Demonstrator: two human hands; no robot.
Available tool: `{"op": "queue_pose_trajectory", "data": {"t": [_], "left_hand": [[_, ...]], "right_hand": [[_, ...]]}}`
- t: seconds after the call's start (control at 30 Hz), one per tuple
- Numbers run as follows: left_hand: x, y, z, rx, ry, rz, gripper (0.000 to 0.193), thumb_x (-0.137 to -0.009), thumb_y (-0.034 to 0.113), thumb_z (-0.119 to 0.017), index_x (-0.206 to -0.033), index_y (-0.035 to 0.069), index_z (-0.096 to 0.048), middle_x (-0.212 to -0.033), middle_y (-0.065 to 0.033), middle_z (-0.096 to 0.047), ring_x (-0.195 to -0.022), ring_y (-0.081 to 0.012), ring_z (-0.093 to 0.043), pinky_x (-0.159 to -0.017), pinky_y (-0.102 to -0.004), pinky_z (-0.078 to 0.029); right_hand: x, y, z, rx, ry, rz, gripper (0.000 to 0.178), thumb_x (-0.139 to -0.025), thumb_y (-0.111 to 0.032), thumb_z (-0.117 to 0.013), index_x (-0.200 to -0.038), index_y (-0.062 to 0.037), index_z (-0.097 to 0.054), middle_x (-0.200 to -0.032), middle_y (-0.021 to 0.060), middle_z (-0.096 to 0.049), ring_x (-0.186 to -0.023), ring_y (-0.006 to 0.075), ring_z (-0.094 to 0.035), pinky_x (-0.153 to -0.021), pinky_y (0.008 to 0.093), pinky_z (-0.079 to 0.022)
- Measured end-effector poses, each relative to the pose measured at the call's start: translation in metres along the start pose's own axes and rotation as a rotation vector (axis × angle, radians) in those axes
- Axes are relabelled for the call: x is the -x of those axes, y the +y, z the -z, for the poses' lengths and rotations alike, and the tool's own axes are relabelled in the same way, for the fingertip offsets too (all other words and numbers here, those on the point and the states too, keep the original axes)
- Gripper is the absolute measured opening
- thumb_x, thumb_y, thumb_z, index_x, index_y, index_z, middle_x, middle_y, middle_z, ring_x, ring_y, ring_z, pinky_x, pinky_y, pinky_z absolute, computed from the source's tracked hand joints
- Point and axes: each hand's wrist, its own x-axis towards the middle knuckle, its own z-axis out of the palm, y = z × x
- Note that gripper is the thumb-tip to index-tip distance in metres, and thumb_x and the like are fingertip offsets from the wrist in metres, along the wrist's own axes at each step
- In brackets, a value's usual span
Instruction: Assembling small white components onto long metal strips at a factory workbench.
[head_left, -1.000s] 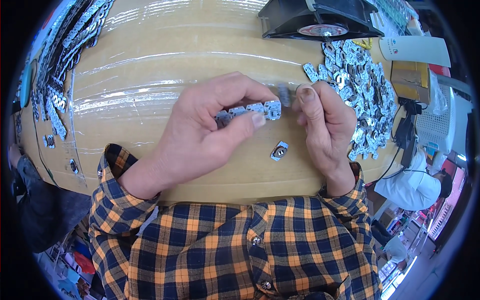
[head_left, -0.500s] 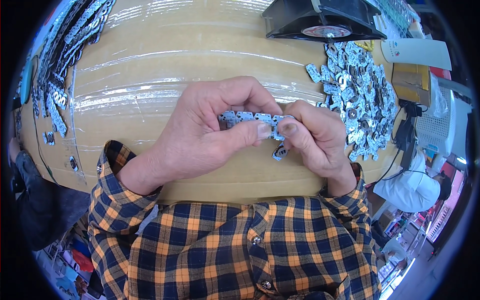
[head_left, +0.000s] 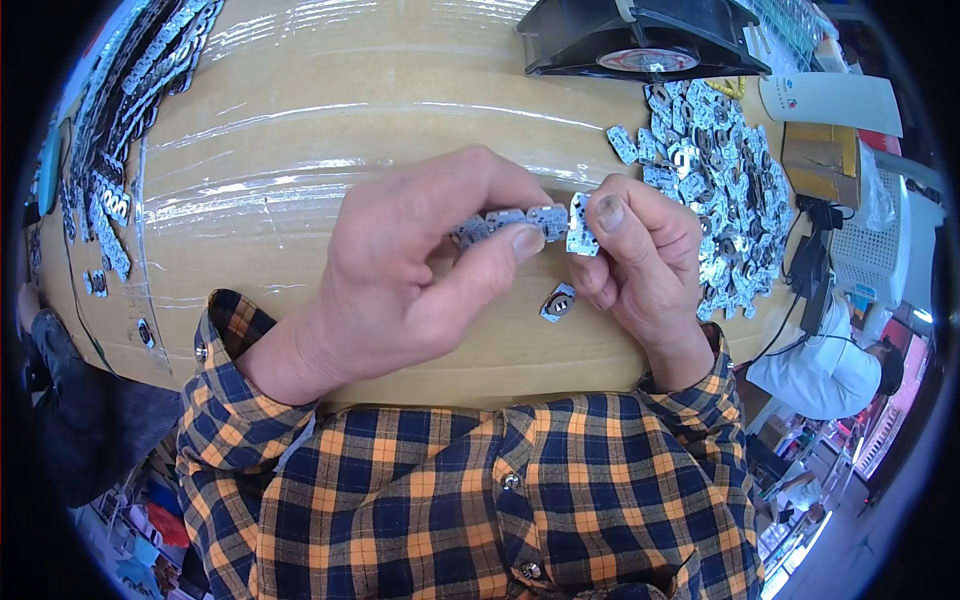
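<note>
My left hand (head_left: 420, 250) pinches a strip of small joined circuit boards (head_left: 507, 222) between thumb and fingers. At the strip's right end, my right hand (head_left: 640, 255) grips one small circuit board (head_left: 580, 226) under its thumb. That piece stands at an angle to the strip, close against its end; whether the two still join I cannot tell. On the table just below my hands lies a loose small board (head_left: 558, 301) with a dark round part on it. The fingers of my left hand partly hide the strip.
A big pile of small boards (head_left: 735, 200) spreads at the right. Stacked board strips (head_left: 150, 90) lie at the far left. A black fan (head_left: 645, 40) stands at the back, near a cardboard box (head_left: 822, 165) and a white basket (head_left: 870, 240). Other people sit at both sides.
The end board has turned away from the strip in my right hand, which has tilted upward. My left hand has shifted slightly left. The loose board below now shows more fully.
</note>
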Motion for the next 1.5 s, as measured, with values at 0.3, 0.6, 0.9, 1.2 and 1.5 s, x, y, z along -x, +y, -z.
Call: {"op": "queue_pose_trajectory", "data": {"t": [0.3,0.6,0.9,1.2,1.5], "left_hand": [[0.005,-0.003,-0.010,-0.430,0.130,-0.374,0.026,-0.073,-0.012,-0.071,-0.096,-0.005,-0.063,-0.077,-0.0135,-0.065,-0.061,-0.0220,-0.063,-0.052,-0.0281,-0.047],[0.004,-0.008,-0.010,-0.422,0.176,-0.406,0.026,-0.073,-0.011,-0.071,-0.096,-0.004,-0.064,-0.077,-0.0141,-0.065,-0.060,-0.0225,-0.063,-0.050,-0.0284,-0.046],[0.007,-0.005,-0.012,-0.342,-0.011,-0.388,0.020,-0.080,-0.006,-0.065,-0.100,-0.003,-0.065,-0.077,-0.0111,-0.065,-0.062,-0.0223,-0.064,-0.052,-0.0281,-0.049],[0.002,0.001,-0.010,0.358,0.101,0.336,0.013,-0.092,0.004,-0.060,-0.103,-0.001,-0.066,-0.082,-0.0020,-0.066,-0.067,-0.0032,-0.061,-0.051,-0.0163,-0.048],[0.002,0.006,-0.007,0.341,0.026,0.385,0.028,-0.093,0.007,-0.062,-0.117,-0.005,-0.059,-0.092,-0.0068,-0.068,-0.067,-0.0046,-0.062,-0.052,-0.0152,-0.047]], "right_hand": [[0.002,-0.001,-0.001,0.089,-0.001,0.032,0.032,-0.102,-0.025,-0.051,-0.077,-0.0035,-0.053,-0.056,-0.0020,-0.049,-0.044,0.0016,-0.036,-0.040,0.0184,-0.026],[0.003,0.002,0.004,-0.019,-0.018,-0.038,0.029,-0.101,-0.022,-0.052,-0.084,-0.0018,-0.063,-0.056,-0.0043,-0.052,-0.046,-0.0005,-0.041,-0.043,0.0166,-0.030],[-0.004,0.003,0.000,0.237,0.178,0.165,0.032,-0.102,-0.021,-0.050,-0.078,-0.0010,-0.056,-0.059,-0.0023,-0.048,-0.047,0.0015,-0.039,-0.043,0.0188,-0.028],[-0.009,0.004,0.004,0.990,0.320,0.589,0.012,-0.084,-0.002,-0.071,-0.075,0.0020,-0.064,-0.060,0.0076,-0.056,-0.050,0.0134,-0.053,-0.047,0.0274,-0.040],[-0.004,0.003,0.008,0.529,0.206,0.359,0.028,-0.099,-0.015,-0.056,-0.078,0.0027,-0.063,-0.065,0.0002,-0.055,-0.054,0.0052,-0.044,-0.050,0.0206,-0.033]]}}
